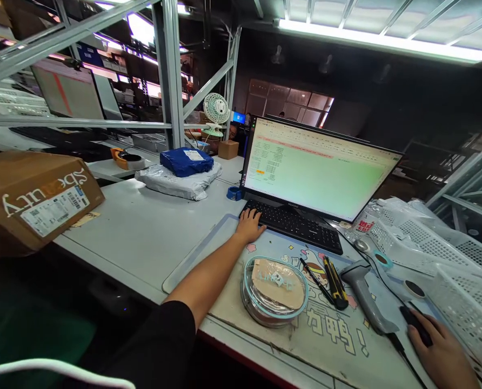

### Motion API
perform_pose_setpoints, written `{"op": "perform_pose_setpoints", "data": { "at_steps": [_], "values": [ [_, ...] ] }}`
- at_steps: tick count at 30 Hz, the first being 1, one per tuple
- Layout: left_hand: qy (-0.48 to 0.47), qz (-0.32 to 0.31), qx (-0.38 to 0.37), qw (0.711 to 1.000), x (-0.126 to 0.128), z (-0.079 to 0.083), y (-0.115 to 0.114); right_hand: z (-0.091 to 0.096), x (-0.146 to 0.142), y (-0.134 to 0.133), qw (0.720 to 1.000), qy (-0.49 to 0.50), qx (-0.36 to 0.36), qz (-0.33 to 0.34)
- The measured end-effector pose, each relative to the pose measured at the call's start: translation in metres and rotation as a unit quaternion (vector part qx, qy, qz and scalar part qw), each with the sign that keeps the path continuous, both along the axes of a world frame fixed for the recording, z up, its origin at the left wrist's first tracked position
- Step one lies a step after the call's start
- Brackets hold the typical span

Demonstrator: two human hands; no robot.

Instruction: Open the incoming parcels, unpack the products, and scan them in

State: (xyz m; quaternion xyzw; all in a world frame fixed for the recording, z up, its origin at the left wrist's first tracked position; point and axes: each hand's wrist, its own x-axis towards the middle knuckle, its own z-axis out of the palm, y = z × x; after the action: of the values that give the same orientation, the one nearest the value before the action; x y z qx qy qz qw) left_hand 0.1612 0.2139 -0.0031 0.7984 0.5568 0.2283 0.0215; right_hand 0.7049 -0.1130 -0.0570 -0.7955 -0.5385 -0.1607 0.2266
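My left hand (249,225) rests with its fingers spread on the left end of a black keyboard (301,227), below a monitor (314,167) that shows a spreadsheet. At the lower right my right hand (441,346) is wrapped round a black computer mouse (417,326). Between my hands stands a clear round-cornered container (274,289) with a light blue rim and a piece of tan card on top. To its right lie a black pen (316,281), a yellow and black utility knife (335,283) and a grey barcode scanner (366,297).
A brown cardboard box (34,200) sits at the left table edge. Behind it are a blue parcel (186,161) on a white parcel (180,183) and a tape dispenser (127,160). White plastic baskets (463,302) line the right side. A metal frame post (172,81) rises at the back.
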Motion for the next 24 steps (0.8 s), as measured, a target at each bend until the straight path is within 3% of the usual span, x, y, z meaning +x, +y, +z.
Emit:
{"op": "perform_pose_setpoints", "data": {
  "at_steps": [24],
  "values": [
    [0.014,-0.021,0.007,1.000,0.004,0.001,-0.002,0.012,-0.017,-0.010,1.000,-0.020,0.004,-0.019]
  ]
}}
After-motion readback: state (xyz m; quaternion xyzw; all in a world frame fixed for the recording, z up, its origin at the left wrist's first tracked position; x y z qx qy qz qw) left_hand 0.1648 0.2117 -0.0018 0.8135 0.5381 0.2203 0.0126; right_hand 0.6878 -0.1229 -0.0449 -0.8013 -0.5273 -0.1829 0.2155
